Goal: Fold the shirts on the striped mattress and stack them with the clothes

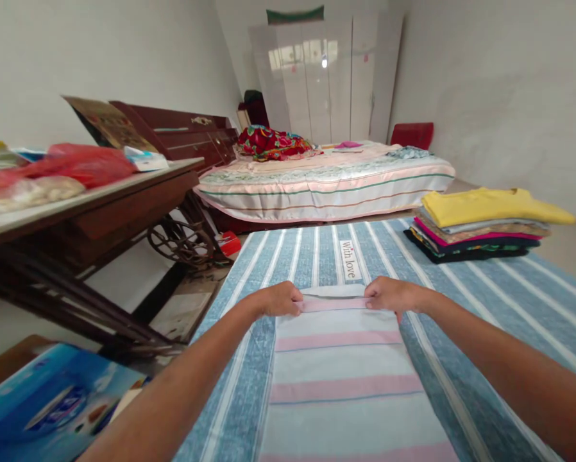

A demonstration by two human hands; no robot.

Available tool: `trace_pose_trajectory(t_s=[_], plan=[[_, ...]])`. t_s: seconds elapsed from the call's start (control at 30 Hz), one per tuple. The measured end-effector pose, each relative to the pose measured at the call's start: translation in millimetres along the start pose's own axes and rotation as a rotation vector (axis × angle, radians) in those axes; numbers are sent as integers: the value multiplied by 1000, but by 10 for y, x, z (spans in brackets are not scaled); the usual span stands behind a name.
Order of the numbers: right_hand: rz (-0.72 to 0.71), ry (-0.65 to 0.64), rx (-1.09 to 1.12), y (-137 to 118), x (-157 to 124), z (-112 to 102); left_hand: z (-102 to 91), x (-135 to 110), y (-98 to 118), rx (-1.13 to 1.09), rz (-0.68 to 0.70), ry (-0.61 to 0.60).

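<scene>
A pale garment or cloth with pink and thin blue stripes [346, 366] lies in a long narrow strip on the blue-and-white striped bed cover [312, 256]. My left hand [283, 299] pinches the left corner of its far end, fingers closed. At the right corner of that end, my right hand [389, 296] grips the cloth in the same way. Between the two hands the far edge runs almost straight, slightly raised, with a narrow gap showing under it. The near end of the cloth runs out of the bottom of the view.
A stack of folded clothes, topped by a yellow shirt [494, 206], sits at the bed's right. On the left stand a sewing-machine table [124, 199] with a red plastic bag [86, 165] and a blue box [61, 404]. Behind are another bed [326, 186] and a wardrobe [326, 90].
</scene>
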State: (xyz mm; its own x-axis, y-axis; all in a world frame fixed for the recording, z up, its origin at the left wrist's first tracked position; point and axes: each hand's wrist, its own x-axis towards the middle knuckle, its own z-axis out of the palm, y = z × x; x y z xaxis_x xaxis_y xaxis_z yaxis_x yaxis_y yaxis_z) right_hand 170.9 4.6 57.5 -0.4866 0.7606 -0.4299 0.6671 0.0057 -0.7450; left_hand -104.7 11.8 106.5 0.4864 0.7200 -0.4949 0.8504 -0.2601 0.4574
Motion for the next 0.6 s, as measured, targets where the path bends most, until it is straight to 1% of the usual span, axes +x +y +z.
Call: trace_pose_trajectory(t_s=[0.13, 0.17, 0.23, 0.3, 0.4, 0.5, 0.6], plan=[[-67, -17, 25, -54, -96, -210, -173, -101, -55, -86, 91, -21], [-64, 0, 30, -69, -85, -263, -215, -82, -61, -97, 98, -1], [-24, 50, 37, -68, -11, -322, -247, 27, -85, -86, 64, 75], [41, 91, 41, -17, 98, -305, -202, 180, -123, -59, 12, 151], [79, 128, 47, 100, 213, -207, -75, 329, -175, -48, -8, 202], [61, 185, 52, 163, 210, -160, -40, 281, -191, -69, 4, 234], [25, 229, 48, 142, 180, -191, -134, 146, -187, -193, 1, 218]])
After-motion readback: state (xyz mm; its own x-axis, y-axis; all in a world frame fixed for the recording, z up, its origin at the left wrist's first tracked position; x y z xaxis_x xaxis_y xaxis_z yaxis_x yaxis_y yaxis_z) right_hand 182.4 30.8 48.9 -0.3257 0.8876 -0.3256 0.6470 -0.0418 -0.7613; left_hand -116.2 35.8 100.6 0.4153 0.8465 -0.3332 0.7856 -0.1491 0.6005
